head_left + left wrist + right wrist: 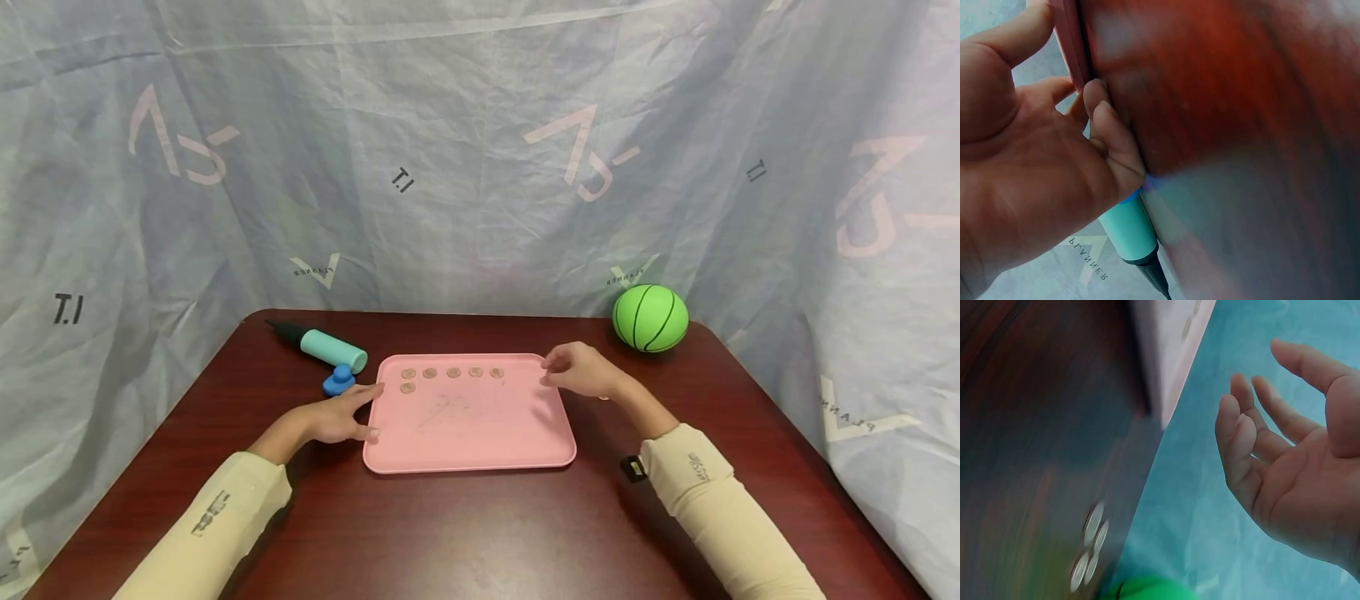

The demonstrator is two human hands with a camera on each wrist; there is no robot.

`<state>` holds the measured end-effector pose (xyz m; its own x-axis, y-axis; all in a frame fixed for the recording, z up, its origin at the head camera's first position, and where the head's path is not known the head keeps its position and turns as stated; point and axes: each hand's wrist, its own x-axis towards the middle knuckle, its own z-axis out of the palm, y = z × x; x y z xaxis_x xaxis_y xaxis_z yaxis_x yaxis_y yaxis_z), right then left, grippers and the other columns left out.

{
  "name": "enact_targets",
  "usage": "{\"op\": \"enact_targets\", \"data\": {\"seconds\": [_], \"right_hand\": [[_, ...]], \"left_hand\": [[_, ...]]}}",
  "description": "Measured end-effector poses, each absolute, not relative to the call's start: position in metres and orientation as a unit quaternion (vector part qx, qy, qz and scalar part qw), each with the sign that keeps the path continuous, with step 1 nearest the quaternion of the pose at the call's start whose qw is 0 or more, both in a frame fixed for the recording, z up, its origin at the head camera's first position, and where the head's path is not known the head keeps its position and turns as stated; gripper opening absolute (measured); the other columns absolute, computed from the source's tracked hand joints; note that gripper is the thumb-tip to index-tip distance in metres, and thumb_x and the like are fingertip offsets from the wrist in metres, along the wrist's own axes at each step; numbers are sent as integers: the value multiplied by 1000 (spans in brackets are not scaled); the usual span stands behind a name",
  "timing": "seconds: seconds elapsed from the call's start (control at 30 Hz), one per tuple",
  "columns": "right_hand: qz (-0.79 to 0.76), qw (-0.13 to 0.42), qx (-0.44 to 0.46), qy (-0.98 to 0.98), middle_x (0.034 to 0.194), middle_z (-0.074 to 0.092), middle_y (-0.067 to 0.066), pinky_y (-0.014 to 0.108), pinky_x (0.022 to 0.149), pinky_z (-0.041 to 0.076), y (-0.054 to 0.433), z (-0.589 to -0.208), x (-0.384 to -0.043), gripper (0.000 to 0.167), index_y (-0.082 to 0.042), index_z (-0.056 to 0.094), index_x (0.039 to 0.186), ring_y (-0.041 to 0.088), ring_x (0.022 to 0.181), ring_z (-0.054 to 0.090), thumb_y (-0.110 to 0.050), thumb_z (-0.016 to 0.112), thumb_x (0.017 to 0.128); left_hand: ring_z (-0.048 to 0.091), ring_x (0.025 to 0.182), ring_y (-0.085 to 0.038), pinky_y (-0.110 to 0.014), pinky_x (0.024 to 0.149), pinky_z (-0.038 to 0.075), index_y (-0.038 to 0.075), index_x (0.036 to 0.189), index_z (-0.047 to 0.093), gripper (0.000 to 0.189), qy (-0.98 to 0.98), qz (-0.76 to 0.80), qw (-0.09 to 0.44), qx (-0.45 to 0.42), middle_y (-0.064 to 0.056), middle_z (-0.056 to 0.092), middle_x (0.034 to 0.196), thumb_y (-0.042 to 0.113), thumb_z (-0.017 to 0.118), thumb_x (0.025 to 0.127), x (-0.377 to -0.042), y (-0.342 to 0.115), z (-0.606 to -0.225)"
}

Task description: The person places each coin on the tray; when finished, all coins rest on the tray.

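Note:
A pink tray (480,450) lies on the table with several coins (453,373) in a row along its far side. One more coin (407,388) sits below the row's left end. My left hand (336,417) is at the tray's left edge, thumb and forefinger spread along the rim; its last fingers bend inward in the left wrist view. Over the tray's far right corner is my right hand (583,369), its fingers loosely bent. The right wrist view shows nothing between that hand's thumb and fingers. Several coins (1089,544) lie on the table beyond the tray, mostly hidden by this hand in the head view.
A green ball (650,318) stands at the back right of the dark red table (480,533). Behind my left hand are a blue knobbed piece (340,380) and a teal cylinder with a black pointed end (332,349). Printed grey cloth (480,167) hangs around the table.

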<state>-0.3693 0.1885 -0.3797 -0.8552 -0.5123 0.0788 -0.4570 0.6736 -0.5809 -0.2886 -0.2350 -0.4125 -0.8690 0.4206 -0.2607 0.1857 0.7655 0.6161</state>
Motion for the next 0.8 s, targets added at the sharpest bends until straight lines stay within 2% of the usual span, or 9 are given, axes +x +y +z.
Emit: {"op": "enact_targets", "data": {"seconds": [0.2,0.4,0.57,0.73,0.8], "right_hand": [[-307,77,-218,923,91,71,6,33,55,53,231,-387,-370,34,5,67,109,24,66,65,-16,77,85],[-239,75,-219,943,88,70,7,35,69,54,259,-390,-375,32,6,68,107,18,75,65,-11,77,81],[-197,84,-226,950,82,70,3,36,72,52,271,-395,-378,27,5,71,102,15,77,62,-8,79,80],[-174,90,-231,953,70,61,-3,32,69,45,272,-397,-378,10,-4,73,84,11,70,54,-10,80,81],[-165,88,-232,955,69,58,-4,31,69,43,272,-397,-378,10,-8,72,77,12,69,51,-10,80,81]], "left_hand": [[15,145,-47,-63,113,21,-2,155,22,88,918,302,199,163,-27,17,158,29,72,90,-288,-234,-412],[16,145,-48,-63,113,21,-3,155,23,87,919,300,199,162,-28,17,158,29,72,90,-286,-233,-409],[15,145,-48,-64,113,20,-2,155,22,88,919,300,201,158,-28,17,158,30,72,90,-287,-233,-409],[15,145,-48,-63,113,20,-2,155,22,88,919,300,200,160,-27,17,158,30,72,90,-287,-234,-410],[15,145,-48,-63,113,20,-3,155,22,88,919,300,199,162,-28,17,158,29,72,90,-288,-234,-410]]}}
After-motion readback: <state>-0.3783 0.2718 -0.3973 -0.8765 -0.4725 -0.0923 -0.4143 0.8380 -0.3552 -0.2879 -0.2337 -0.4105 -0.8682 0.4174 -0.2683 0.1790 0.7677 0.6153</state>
